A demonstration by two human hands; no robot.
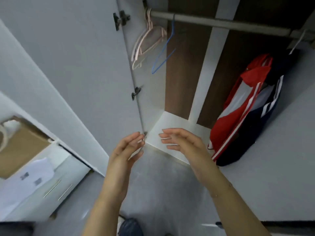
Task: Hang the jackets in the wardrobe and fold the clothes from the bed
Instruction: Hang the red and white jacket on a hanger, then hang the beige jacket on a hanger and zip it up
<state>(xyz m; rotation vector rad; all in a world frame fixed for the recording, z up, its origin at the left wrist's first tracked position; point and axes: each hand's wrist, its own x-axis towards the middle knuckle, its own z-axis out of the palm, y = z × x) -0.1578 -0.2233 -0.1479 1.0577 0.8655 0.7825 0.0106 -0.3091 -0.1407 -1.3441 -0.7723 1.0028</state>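
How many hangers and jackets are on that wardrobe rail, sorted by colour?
Pink hangers: a bunch, too overlapped to count exactly, at least 3
Blue hanger: 1, empty
White hanger: 1, carrying clothes
Red jacket: 1
Navy jacket: 1
Total: at least 5 hangers, 2 jackets, all on the rail.

Hangers [148, 40] hang left on the rail [219, 23]; jackets [247, 106] right (hands below).

no readable text, labels, numbers
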